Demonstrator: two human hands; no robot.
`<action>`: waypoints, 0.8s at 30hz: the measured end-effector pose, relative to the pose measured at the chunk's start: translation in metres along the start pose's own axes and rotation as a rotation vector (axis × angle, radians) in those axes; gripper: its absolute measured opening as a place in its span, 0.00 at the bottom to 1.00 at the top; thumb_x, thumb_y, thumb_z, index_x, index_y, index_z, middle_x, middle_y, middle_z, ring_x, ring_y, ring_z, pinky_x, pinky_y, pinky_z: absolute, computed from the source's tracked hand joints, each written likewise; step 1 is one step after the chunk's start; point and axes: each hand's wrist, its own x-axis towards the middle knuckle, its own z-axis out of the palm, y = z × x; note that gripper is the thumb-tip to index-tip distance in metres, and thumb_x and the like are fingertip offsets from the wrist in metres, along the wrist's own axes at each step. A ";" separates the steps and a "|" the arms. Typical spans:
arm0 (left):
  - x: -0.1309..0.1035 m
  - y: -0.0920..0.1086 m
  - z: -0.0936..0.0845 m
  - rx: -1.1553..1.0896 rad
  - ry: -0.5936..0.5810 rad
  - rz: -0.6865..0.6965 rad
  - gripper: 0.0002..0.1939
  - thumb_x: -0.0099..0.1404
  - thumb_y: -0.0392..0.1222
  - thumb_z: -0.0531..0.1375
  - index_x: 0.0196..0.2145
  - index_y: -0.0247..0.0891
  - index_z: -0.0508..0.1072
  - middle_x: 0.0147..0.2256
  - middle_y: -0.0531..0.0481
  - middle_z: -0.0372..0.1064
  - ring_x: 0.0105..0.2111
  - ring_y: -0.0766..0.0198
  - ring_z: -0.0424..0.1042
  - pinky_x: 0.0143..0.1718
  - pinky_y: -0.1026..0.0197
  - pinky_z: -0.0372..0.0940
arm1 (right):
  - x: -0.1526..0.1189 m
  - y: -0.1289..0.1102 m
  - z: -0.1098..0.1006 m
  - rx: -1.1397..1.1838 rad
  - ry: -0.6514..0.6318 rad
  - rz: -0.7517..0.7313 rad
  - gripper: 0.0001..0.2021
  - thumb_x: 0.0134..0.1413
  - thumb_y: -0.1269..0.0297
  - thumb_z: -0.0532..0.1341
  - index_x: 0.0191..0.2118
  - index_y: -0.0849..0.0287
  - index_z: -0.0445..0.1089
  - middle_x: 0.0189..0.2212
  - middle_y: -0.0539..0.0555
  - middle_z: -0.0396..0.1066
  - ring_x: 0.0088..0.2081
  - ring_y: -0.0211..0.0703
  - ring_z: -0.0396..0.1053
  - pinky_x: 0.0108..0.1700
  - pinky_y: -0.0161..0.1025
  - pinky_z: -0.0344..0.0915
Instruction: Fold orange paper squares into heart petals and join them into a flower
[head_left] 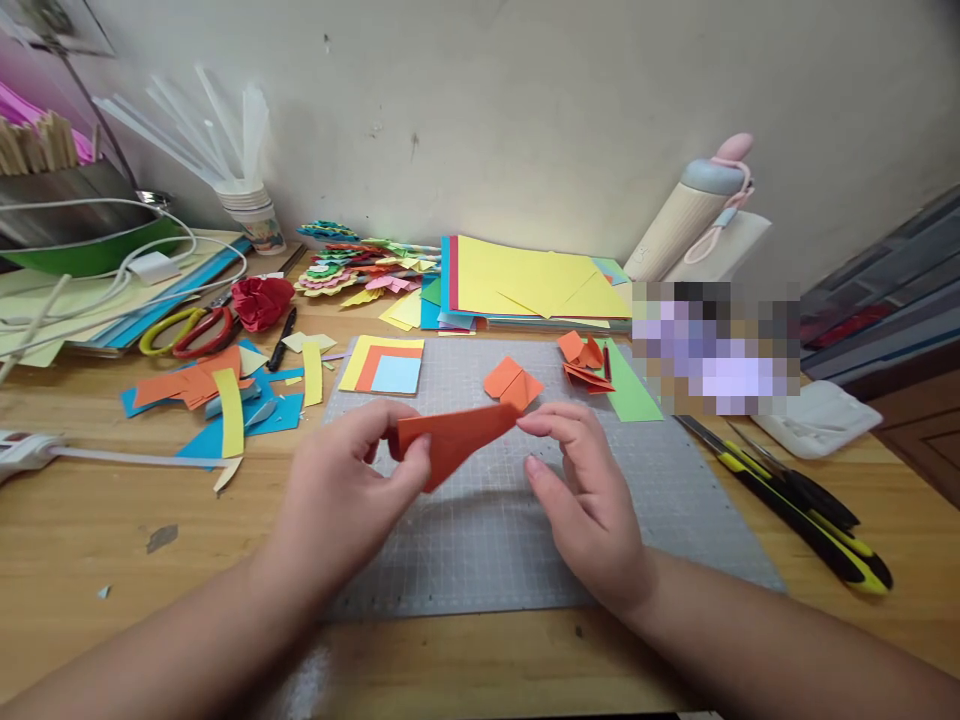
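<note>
My left hand (352, 480) pinches the left end of a folded orange paper (450, 440), thumb in front, above the grey cutting mat (450, 570). At the paper's right tip is my right hand (585, 490), its thumb and fingers apart, the index fingertip at or very near the tip. Beyond them on the mat lie a folded orange piece (514, 383) and more folded orange pieces (585, 362). Layered yellow, orange and light blue squares (396, 374) rest at the mat's back left.
Paper scraps (187, 380), scissors (202, 332) and a red crumpled paper (262, 302) lie left. Yellow sheets (525, 275) are stacked behind. On the right are a yellow-black cutter (810, 535), a green sheet (630, 385), a white tray (817, 418) and a leaning bottle (682, 215).
</note>
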 end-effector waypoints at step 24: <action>-0.033 -0.011 0.012 0.054 -0.060 -0.071 0.20 0.53 0.30 0.56 0.44 0.42 0.63 0.43 0.47 0.63 0.44 0.55 0.62 0.41 0.53 0.57 | -0.004 0.005 0.002 -0.596 -0.417 -0.379 0.12 0.61 0.74 0.52 0.27 0.61 0.66 0.31 0.55 0.71 0.29 0.42 0.59 0.31 0.40 0.53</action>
